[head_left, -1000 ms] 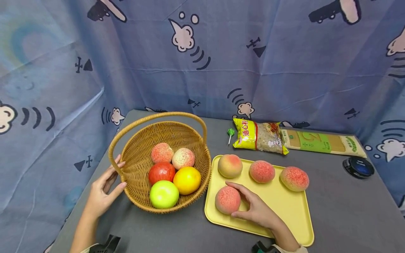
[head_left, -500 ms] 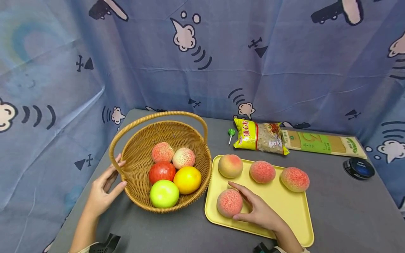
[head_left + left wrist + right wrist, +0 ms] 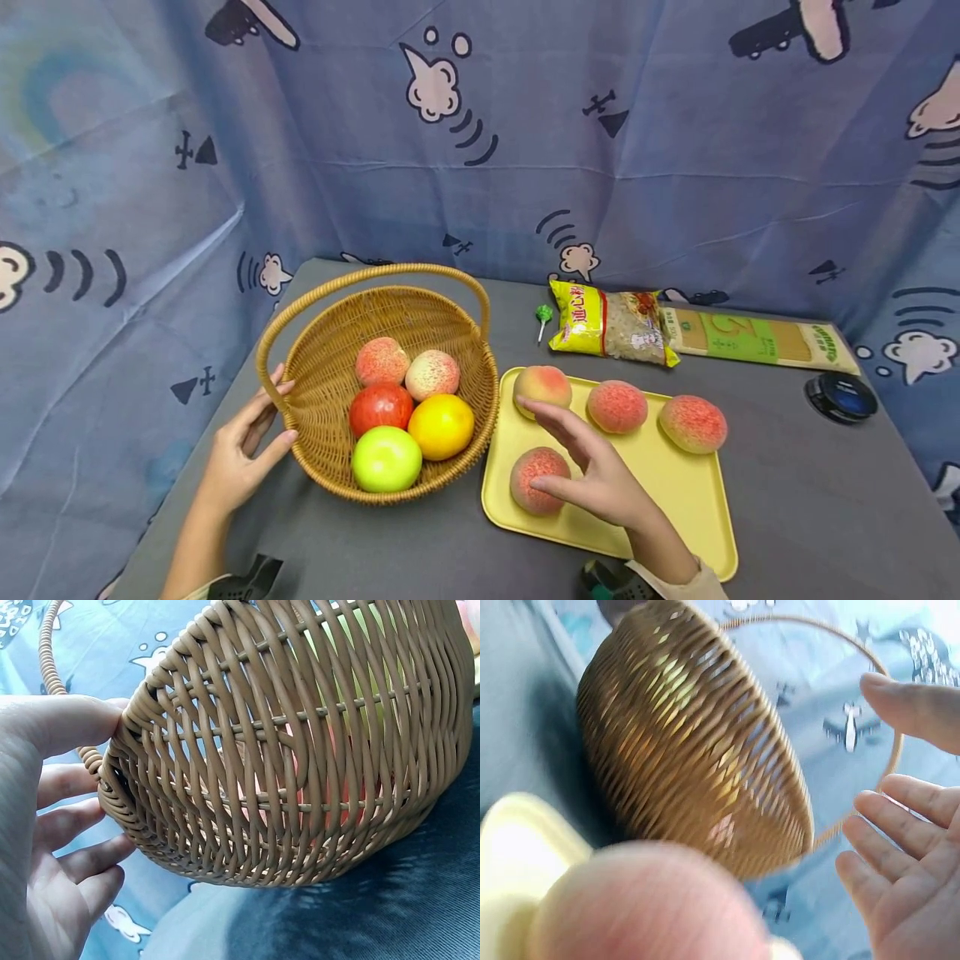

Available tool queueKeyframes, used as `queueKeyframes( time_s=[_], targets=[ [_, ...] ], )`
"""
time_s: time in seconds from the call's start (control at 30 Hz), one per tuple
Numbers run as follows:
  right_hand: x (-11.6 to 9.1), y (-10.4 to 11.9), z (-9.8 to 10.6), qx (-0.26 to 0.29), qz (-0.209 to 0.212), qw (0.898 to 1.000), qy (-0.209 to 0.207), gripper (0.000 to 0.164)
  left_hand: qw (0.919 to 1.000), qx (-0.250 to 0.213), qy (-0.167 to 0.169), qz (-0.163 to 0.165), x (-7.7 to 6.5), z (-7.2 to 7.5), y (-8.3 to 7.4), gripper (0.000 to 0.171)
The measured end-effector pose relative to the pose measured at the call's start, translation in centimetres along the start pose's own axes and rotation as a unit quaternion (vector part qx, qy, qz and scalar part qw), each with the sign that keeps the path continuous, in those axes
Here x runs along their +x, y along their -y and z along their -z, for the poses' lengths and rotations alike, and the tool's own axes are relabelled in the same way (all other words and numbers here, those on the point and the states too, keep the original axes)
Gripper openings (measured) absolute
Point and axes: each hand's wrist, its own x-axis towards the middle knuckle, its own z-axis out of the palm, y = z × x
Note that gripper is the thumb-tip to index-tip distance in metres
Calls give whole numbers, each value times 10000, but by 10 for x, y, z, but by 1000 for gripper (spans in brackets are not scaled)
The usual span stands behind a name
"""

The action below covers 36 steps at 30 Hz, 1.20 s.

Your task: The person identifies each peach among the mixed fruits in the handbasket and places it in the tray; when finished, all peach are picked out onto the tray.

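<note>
My left hand holds the side of a brown wicker basket near the foot of its handle, thumb and fingers on either side of the rim. In the basket lie two speckled peaches, a red apple, a yellow-orange fruit and a green apple. My right hand is over a yellow tray with fingers spread and nothing in its grasp. Below its thumb sits a pinkish peach, which looms blurred in the right wrist view.
Along the tray's far side lie three more peaches. Behind it are a green lollipop, a yellow-and-clear food bag and a long noodle pack. A round dark container stands at the right. Patterned curtains close off the back.
My right hand has let go of the peach on the tray and lifted above it, fingers opening out. My left hand stays at the basket.
</note>
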Motion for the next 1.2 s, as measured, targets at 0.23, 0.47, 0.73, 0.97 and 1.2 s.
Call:
queueKeyframes(
  time_s=[0.23,0.47,0.73,0.97,1.2],
  targets=[
    [56,27,-12,-220,306,9974,612,74,10000,69,12,9,-1,1,-1,56],
    [125,40,-21,-33,456,9893,1387,69,9990,18,1,-442,0,0,2,56],
    [197,24,-34,-111,-138,9800,1980,66,9995,149,-40,-288,0,-1,1,54],
    [228,2,-50,-783,-625,9593,2641,66,9999,112,-20,49,0,0,-1,55],
    [244,-20,-61,-837,-1148,9439,2982,65,9997,90,22,-247,0,0,0,54]
  ],
)
